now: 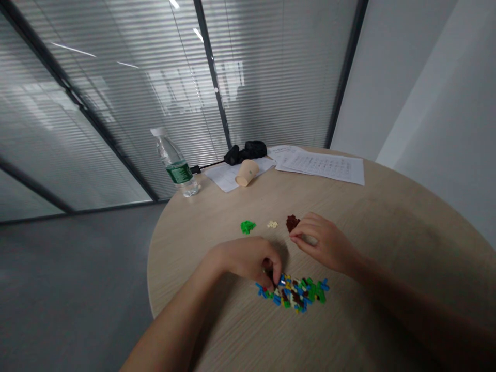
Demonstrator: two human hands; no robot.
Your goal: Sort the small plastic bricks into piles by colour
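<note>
Multicoloured heap of small plastic pieces (297,297) lies lengthwise left-to-right, one end toward the round pale-wood table's (186,232) left edge; left hand (250,258) there, right hand (324,240) beside dark-brown pile (292,223); cannot tell either grip.

Pale table (201,222), curved edge: mixed pieces (297,298) up front, then green pile (247,227), cream pile (272,225), brown pile (292,223), papers (325,168) and a bottle (179,172) out back.

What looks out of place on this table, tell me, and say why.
The paper cup lies on its side near the papers, toward the far side of the table; cups usually stand upright. No spill shows around it.
</note>
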